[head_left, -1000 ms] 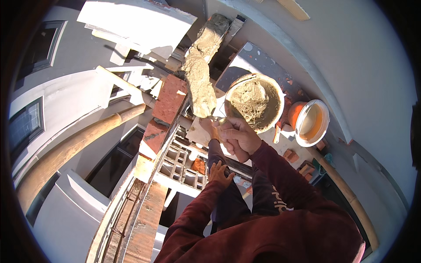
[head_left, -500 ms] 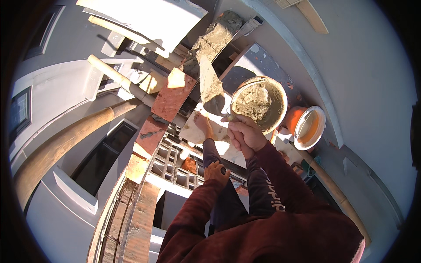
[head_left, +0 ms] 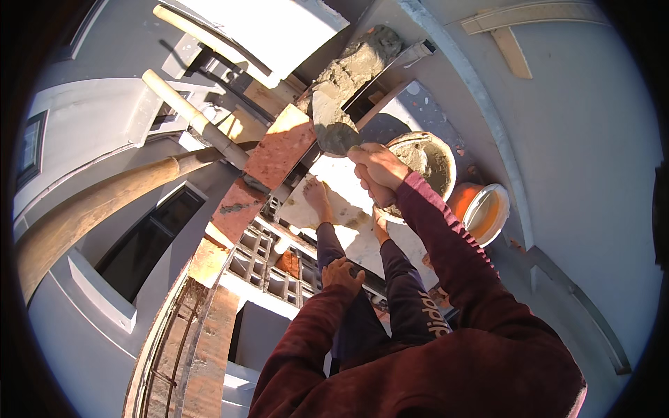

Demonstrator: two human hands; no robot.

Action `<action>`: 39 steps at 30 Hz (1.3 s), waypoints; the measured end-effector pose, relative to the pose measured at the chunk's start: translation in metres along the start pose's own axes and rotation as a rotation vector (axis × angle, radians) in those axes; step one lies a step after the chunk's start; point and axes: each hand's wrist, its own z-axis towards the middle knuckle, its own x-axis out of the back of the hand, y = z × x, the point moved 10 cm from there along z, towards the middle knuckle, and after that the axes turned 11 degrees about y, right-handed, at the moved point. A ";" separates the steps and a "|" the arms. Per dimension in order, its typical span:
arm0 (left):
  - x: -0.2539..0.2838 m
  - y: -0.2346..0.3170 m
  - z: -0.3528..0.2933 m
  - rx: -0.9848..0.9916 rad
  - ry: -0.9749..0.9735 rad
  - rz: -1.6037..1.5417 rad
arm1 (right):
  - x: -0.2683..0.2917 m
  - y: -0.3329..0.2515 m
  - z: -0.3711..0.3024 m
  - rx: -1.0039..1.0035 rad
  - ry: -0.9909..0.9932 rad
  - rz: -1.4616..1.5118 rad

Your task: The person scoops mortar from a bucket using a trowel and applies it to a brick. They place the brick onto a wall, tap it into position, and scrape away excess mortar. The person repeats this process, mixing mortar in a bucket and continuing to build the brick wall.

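Observation:
My right hand [head_left: 380, 169] is closed around the handle of a trowel [head_left: 336, 132], its grey blade pointing away from me. The blade's tip meets the near end of a thick mortar bed [head_left: 352, 70] on top of the wall. Nearer to me, a red brick [head_left: 280, 145] follows that bed, with another brick [head_left: 238, 207] after it. Partly behind my right hand stands a bucket of mortar [head_left: 451, 164]. My left hand [head_left: 343, 274] lies on my left knee with its fingers spread a little, holding nothing.
An orange bucket with a white rim [head_left: 500, 209] stands right of the mortar bucket. My bare feet are on a pale board [head_left: 334, 171]. Bamboo poles [head_left: 104, 216] cross at the left beside the wall. Hollow blocks [head_left: 258, 258] lie below; a grey wall [head_left: 578, 153] closes the right side.
My right hand and the trowel have moved forward, away from the mortar bucket, bringing the blade onto the mortar bed's near end. The view has shifted slightly. My left hand stays on the knee.

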 end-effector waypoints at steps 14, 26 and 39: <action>-0.002 0.027 0.075 0.136 0.141 -0.620 | 0.189 0.080 -0.153 0.375 0.245 -1.111; 0.042 0.137 0.131 -0.076 0.245 -0.697 | 0.161 0.176 -0.047 0.119 -0.122 -1.388; 0.020 0.191 0.102 -0.094 0.197 -0.730 | 0.166 0.192 -0.105 0.029 0.026 -0.157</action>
